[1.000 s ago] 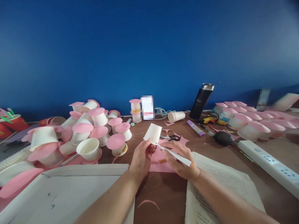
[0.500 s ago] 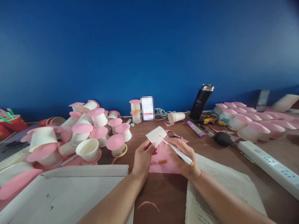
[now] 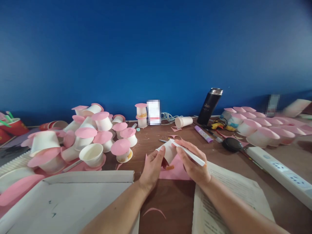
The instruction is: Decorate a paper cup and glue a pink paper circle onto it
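Near the middle of the desk my left hand is closed around a small white paper cup, tilted, with its shaded side facing me. A white marker pen with an orange end is gripped in my right hand, its tip end at the cup's upper right side. My right fingers partly hide that end. Under both hands lies a sheet of pink paper with a small orange-brown piece on it. A thin metal point shows just behind the cup.
Many white cups with pink paper discs crowd the left, and more stand at right. A black flask, purple glue stick, power strip, printed pages and white box lid surround the hands.
The cup has turned and shifted slightly right and down in my left hand. My right hand has moved slightly right, the marker still held against the cup area.
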Action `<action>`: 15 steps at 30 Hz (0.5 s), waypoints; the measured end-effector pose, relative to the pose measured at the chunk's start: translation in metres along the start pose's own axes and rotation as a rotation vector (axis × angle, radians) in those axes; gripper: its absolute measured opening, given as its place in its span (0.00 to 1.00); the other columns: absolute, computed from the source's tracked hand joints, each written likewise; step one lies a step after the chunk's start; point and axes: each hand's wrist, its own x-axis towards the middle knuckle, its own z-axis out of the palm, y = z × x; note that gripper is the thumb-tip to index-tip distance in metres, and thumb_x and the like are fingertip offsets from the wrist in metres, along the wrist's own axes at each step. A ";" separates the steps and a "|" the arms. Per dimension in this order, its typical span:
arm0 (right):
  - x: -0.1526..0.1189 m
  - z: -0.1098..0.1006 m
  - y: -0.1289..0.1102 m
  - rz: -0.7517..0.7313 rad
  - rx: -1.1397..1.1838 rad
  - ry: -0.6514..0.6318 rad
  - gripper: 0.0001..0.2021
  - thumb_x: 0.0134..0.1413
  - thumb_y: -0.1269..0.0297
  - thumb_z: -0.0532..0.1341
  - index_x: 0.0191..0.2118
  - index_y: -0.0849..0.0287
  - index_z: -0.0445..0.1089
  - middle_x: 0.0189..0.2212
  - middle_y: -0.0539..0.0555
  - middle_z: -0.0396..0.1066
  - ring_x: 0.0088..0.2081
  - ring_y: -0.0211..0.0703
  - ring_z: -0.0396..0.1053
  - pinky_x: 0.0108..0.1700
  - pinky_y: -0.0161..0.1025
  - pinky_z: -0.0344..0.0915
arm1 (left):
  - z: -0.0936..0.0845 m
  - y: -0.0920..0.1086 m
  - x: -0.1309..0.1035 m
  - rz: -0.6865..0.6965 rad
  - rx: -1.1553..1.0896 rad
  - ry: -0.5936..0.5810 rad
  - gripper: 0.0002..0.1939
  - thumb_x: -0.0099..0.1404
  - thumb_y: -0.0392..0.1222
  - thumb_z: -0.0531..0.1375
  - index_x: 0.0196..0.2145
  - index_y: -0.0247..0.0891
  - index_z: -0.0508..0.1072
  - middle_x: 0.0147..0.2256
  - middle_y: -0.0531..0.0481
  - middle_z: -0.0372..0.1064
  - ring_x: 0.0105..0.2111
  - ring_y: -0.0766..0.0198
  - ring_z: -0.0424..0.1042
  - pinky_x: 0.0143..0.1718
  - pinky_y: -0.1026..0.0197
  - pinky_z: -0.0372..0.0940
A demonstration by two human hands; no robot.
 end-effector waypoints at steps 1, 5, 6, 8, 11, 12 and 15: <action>0.000 0.000 -0.001 -0.004 -0.008 -0.007 0.11 0.56 0.70 0.59 0.45 0.55 0.71 0.41 0.53 0.76 0.44 0.44 0.73 0.46 0.39 0.71 | -0.001 -0.001 0.001 -0.014 -0.019 0.002 0.22 0.57 0.57 0.59 0.22 0.34 0.67 0.18 0.54 0.58 0.20 0.72 0.56 0.22 0.67 0.61; -0.002 0.000 0.001 -0.011 -0.077 0.001 0.12 0.56 0.71 0.60 0.46 0.54 0.71 0.42 0.52 0.75 0.43 0.43 0.73 0.48 0.40 0.69 | -0.006 -0.007 0.009 0.018 -0.052 0.033 0.15 0.57 0.51 0.61 0.27 0.34 0.70 0.19 0.56 0.59 0.19 0.73 0.55 0.22 0.69 0.55; -0.002 0.001 0.002 -0.013 -0.091 0.002 0.12 0.55 0.71 0.60 0.46 0.54 0.71 0.42 0.52 0.75 0.44 0.44 0.72 0.49 0.40 0.68 | -0.008 -0.008 0.010 0.047 -0.032 0.055 0.15 0.56 0.50 0.62 0.26 0.34 0.70 0.19 0.56 0.59 0.20 0.73 0.55 0.22 0.69 0.55; -0.002 0.002 0.002 -0.031 -0.110 0.001 0.12 0.55 0.70 0.60 0.45 0.53 0.71 0.42 0.52 0.75 0.45 0.45 0.72 0.52 0.43 0.65 | -0.009 -0.008 0.012 0.087 0.032 0.092 0.14 0.55 0.48 0.62 0.24 0.34 0.69 0.20 0.55 0.60 0.21 0.72 0.57 0.24 0.68 0.55; -0.001 0.003 -0.001 -0.060 -0.098 -0.031 0.11 0.55 0.70 0.60 0.44 0.54 0.72 0.42 0.52 0.75 0.46 0.46 0.71 0.57 0.46 0.61 | -0.006 -0.006 0.008 0.060 0.139 0.076 0.11 0.53 0.46 0.64 0.24 0.35 0.71 0.22 0.53 0.64 0.23 0.70 0.59 0.26 0.66 0.57; -0.001 0.003 -0.002 -0.060 -0.082 -0.046 0.11 0.55 0.70 0.60 0.44 0.54 0.72 0.42 0.52 0.75 0.46 0.46 0.72 0.57 0.46 0.61 | -0.004 -0.005 0.005 0.039 0.147 0.042 0.10 0.52 0.45 0.65 0.26 0.36 0.72 0.24 0.52 0.66 0.24 0.68 0.61 0.27 0.65 0.58; 0.000 0.003 -0.006 -0.029 -0.029 -0.076 0.11 0.55 0.70 0.59 0.44 0.54 0.72 0.42 0.53 0.75 0.44 0.44 0.73 0.52 0.42 0.66 | 0.001 -0.004 0.000 0.003 0.111 -0.111 0.12 0.54 0.48 0.64 0.32 0.36 0.75 0.30 0.48 0.69 0.30 0.63 0.65 0.33 0.62 0.62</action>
